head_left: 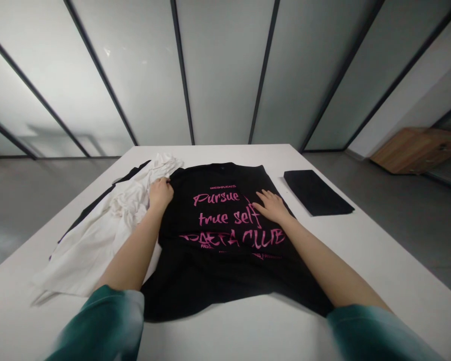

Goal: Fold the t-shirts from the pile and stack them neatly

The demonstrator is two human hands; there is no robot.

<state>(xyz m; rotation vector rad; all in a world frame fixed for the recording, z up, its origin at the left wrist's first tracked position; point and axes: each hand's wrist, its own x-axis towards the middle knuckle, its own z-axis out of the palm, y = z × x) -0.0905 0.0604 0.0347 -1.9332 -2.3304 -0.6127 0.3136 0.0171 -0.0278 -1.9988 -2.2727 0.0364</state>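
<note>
There was one table (361, 240). On it lay four pieces of cloth: one black shirt (218, 281) spread flat, one white garment (93, 240) bunched to its left, one dark piece (93, 204) showing only as an edge beneath the white one, and one folded cloth (317, 193), black, to the right. Whether the white heap held more than one piece could not be told. The shirt bore three large lines of pink lettering. Two hands were in view, one left hand (160, 193) and one right hand (272, 205), and two green sleeves, one to each arm. One wooden cabinet (413, 148) stood at the far right.
</note>
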